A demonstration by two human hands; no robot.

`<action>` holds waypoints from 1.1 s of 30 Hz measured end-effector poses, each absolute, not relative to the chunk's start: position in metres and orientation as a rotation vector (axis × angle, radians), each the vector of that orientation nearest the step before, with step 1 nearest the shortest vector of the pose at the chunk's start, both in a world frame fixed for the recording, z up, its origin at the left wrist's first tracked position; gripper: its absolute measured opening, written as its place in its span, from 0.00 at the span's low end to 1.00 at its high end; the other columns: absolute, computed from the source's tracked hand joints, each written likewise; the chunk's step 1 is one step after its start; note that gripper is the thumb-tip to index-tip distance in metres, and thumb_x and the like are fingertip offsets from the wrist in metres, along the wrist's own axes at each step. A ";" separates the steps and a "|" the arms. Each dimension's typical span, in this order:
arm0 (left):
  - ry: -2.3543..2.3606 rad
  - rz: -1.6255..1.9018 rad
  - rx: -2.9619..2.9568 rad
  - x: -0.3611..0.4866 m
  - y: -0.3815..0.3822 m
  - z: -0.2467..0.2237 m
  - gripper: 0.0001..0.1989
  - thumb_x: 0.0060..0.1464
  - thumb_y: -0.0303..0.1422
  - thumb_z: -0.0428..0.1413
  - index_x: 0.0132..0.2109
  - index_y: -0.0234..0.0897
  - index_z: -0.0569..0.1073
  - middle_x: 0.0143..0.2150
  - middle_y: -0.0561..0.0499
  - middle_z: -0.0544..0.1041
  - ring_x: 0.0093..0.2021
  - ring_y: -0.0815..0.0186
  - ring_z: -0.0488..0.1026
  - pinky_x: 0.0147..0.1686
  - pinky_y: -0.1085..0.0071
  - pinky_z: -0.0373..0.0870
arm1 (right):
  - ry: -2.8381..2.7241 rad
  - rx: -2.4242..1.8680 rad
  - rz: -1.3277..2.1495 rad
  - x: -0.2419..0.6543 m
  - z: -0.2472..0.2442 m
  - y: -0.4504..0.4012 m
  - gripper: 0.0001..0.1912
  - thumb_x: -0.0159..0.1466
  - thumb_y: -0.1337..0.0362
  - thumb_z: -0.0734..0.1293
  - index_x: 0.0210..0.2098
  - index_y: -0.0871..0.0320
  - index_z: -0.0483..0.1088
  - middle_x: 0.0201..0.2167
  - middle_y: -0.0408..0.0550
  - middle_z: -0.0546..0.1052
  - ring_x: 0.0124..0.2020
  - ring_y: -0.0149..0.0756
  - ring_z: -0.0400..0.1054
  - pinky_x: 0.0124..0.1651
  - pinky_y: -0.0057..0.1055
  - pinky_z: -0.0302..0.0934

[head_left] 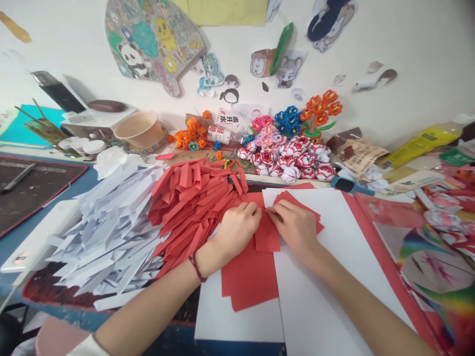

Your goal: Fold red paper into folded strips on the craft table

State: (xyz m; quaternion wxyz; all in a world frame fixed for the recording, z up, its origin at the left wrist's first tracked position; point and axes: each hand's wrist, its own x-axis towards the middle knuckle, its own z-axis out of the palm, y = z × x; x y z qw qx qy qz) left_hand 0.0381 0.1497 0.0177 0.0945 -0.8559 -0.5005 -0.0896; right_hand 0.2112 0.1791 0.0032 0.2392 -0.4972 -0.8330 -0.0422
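My left hand [238, 228] and my right hand [297, 228] are close together, fingers pinched at the top edge of a small piece of red paper [267, 239]. Larger red paper sheets [250, 282] lie under it, on top of white paper [326, 296]. More red paper pieces [317, 215] show behind my right hand. To the left of my left hand is a heap of folded red paper strips [189, 207], with a heap of folded white paper strips [115, 232] beyond it. My fingertips partly hide the paper's upper edge.
Red-and-white paper flowers [293, 158] are piled at the back, near orange flowers [321, 113] and a bowl [139, 129]. A blue-strapped watch [345, 185] lies behind the white paper. At left is a white power strip-like box [44, 237]; a rainbow-patterned packet [426, 262] lies right.
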 end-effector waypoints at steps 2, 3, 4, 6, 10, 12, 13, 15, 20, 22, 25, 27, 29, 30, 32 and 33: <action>-1.475 -0.260 -2.540 0.038 0.149 0.018 0.10 0.63 0.27 0.45 0.42 0.35 0.71 0.33 0.49 0.70 0.31 0.64 0.67 0.23 0.69 0.58 | -2.315 -1.308 -0.210 0.212 0.004 0.179 0.13 0.66 0.66 0.62 0.24 0.58 0.68 0.23 0.42 0.71 0.25 0.29 0.64 0.27 0.30 0.46; -1.473 -0.257 -2.542 0.038 0.149 0.019 0.10 0.63 0.27 0.45 0.42 0.35 0.71 0.33 0.49 0.70 0.31 0.64 0.67 0.23 0.69 0.59 | -2.330 -1.280 -0.246 0.212 0.004 0.179 0.13 0.66 0.66 0.62 0.24 0.58 0.68 0.23 0.42 0.70 0.24 0.29 0.63 0.27 0.30 0.46; -1.474 -0.254 -2.544 0.038 0.150 0.019 0.10 0.62 0.26 0.45 0.41 0.34 0.71 0.33 0.49 0.70 0.31 0.63 0.67 0.23 0.69 0.59 | -2.344 -1.251 -0.277 0.212 0.005 0.179 0.14 0.66 0.67 0.62 0.24 0.59 0.68 0.23 0.43 0.70 0.24 0.29 0.63 0.28 0.30 0.46; -1.474 -0.244 -2.549 0.038 0.150 0.019 0.09 0.62 0.26 0.46 0.41 0.34 0.71 0.33 0.49 0.70 0.31 0.63 0.67 0.23 0.68 0.59 | -2.372 -1.200 -0.316 0.212 0.006 0.179 0.14 0.66 0.69 0.61 0.23 0.59 0.67 0.22 0.43 0.70 0.24 0.29 0.61 0.28 0.30 0.46; -1.472 -0.229 -2.550 0.039 0.150 0.018 0.10 0.62 0.26 0.45 0.42 0.34 0.71 0.34 0.48 0.70 0.31 0.64 0.68 0.23 0.69 0.60 | -2.408 -1.155 -0.291 0.213 0.007 0.180 0.15 0.66 0.70 0.60 0.23 0.59 0.67 0.22 0.43 0.69 0.24 0.30 0.61 0.28 0.30 0.46; -1.467 -0.232 -2.547 0.039 0.150 0.018 0.10 0.62 0.26 0.45 0.43 0.34 0.71 0.33 0.48 0.70 0.31 0.64 0.68 0.23 0.69 0.61 | -2.413 -1.142 -0.257 0.213 0.007 0.181 0.16 0.66 0.70 0.60 0.23 0.60 0.67 0.22 0.43 0.69 0.25 0.30 0.61 0.28 0.31 0.46; -1.463 -0.235 -2.545 0.039 0.150 0.018 0.11 0.62 0.25 0.45 0.43 0.34 0.71 0.33 0.48 0.70 0.31 0.64 0.68 0.23 0.69 0.61 | -2.417 -1.129 -0.237 0.213 0.007 0.181 0.16 0.67 0.70 0.59 0.22 0.60 0.67 0.23 0.43 0.69 0.25 0.30 0.61 0.28 0.30 0.46; -1.459 -0.234 -2.548 0.039 0.150 0.018 0.11 0.62 0.25 0.45 0.43 0.33 0.71 0.34 0.48 0.70 0.31 0.63 0.68 0.24 0.69 0.62 | -2.417 -1.105 -0.201 0.214 0.007 0.182 0.17 0.67 0.70 0.59 0.22 0.60 0.67 0.23 0.44 0.69 0.25 0.30 0.61 0.28 0.30 0.46; -1.460 -0.218 -2.561 0.039 0.150 0.018 0.10 0.61 0.25 0.46 0.43 0.33 0.71 0.34 0.48 0.70 0.31 0.63 0.68 0.24 0.69 0.63 | -2.401 -1.094 -0.198 0.212 0.008 0.182 0.18 0.68 0.70 0.58 0.21 0.60 0.66 0.22 0.44 0.68 0.25 0.30 0.60 0.28 0.30 0.47; -1.458 -0.219 -2.561 0.039 0.150 0.018 0.10 0.62 0.26 0.45 0.43 0.33 0.71 0.34 0.48 0.70 0.31 0.64 0.68 0.24 0.69 0.62 | -2.391 -1.098 -0.212 0.210 0.008 0.182 0.18 0.67 0.70 0.58 0.21 0.60 0.66 0.22 0.44 0.68 0.24 0.30 0.60 0.28 0.30 0.47; -1.458 -0.219 -2.560 0.039 0.150 0.018 0.10 0.62 0.26 0.45 0.43 0.33 0.71 0.34 0.47 0.70 0.31 0.64 0.68 0.24 0.70 0.63 | -2.394 -1.102 -0.190 0.210 0.009 0.182 0.18 0.67 0.70 0.58 0.21 0.60 0.66 0.22 0.44 0.68 0.24 0.29 0.60 0.28 0.30 0.47; -1.459 -0.214 -2.561 0.039 0.150 0.018 0.10 0.62 0.26 0.45 0.43 0.33 0.71 0.34 0.47 0.70 0.31 0.64 0.68 0.24 0.70 0.63 | -2.403 -1.103 -0.154 0.210 0.010 0.182 0.18 0.68 0.70 0.58 0.21 0.60 0.66 0.22 0.44 0.68 0.25 0.29 0.61 0.28 0.30 0.47; -1.458 -0.203 -2.568 0.040 0.150 0.019 0.10 0.62 0.25 0.45 0.44 0.33 0.71 0.34 0.47 0.70 0.31 0.64 0.68 0.24 0.70 0.63 | -2.404 -1.110 -0.126 0.210 0.011 0.181 0.18 0.68 0.69 0.58 0.22 0.60 0.67 0.22 0.44 0.69 0.25 0.30 0.61 0.28 0.30 0.47; -1.458 -0.199 -2.571 0.040 0.150 0.019 0.11 0.62 0.25 0.45 0.44 0.33 0.71 0.35 0.47 0.70 0.31 0.64 0.68 0.24 0.69 0.64 | -2.401 -1.112 -0.120 0.210 0.011 0.181 0.19 0.68 0.69 0.57 0.22 0.60 0.67 0.22 0.44 0.69 0.25 0.30 0.61 0.28 0.30 0.48; -1.457 -0.194 -2.575 0.040 0.150 0.019 0.11 0.62 0.25 0.45 0.44 0.33 0.71 0.35 0.47 0.70 0.31 0.63 0.68 0.24 0.69 0.64 | -2.397 -1.115 -0.115 0.210 0.012 0.181 0.19 0.69 0.68 0.57 0.22 0.60 0.67 0.23 0.45 0.70 0.26 0.31 0.61 0.29 0.30 0.48; -1.456 -0.193 -2.575 0.040 0.149 0.020 0.11 0.62 0.25 0.44 0.44 0.33 0.71 0.35 0.47 0.70 0.31 0.63 0.68 0.24 0.69 0.64 | -2.395 -1.115 -0.110 0.210 0.012 0.181 0.19 0.69 0.68 0.57 0.22 0.60 0.68 0.23 0.45 0.70 0.27 0.31 0.61 0.29 0.30 0.48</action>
